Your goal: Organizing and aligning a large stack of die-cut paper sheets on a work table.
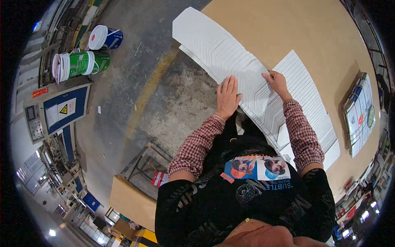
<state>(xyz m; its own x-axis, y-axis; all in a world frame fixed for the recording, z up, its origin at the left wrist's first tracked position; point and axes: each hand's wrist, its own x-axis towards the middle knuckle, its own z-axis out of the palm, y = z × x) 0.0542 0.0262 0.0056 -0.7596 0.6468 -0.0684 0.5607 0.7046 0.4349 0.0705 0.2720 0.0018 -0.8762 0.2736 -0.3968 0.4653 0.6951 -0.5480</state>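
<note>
White paper sheets (205, 37) lie fanned out in a long overlapping row along the left edge of a tan table. My left hand (229, 99) rests at the row's left edge, its fingers stretched out flat on the sheets. Across from it, my right hand (279, 84) has its fingers curled in at the row's other edge, thumb and forefinger pinching a sheet's edge. A second fanned row of white sheets (298, 82) spreads beneath and beyond my right wrist. The sheets nearest my body are partly hidden by my right forearm.
The tan tabletop (284, 24) extends ahead and right, carrying a tied, wrapped bundle (358, 115). Green (80, 64) and blue (106, 38) buckets stand on the floor at left, near a control cabinet (57, 111). A frame stool (148, 164) is at lower left.
</note>
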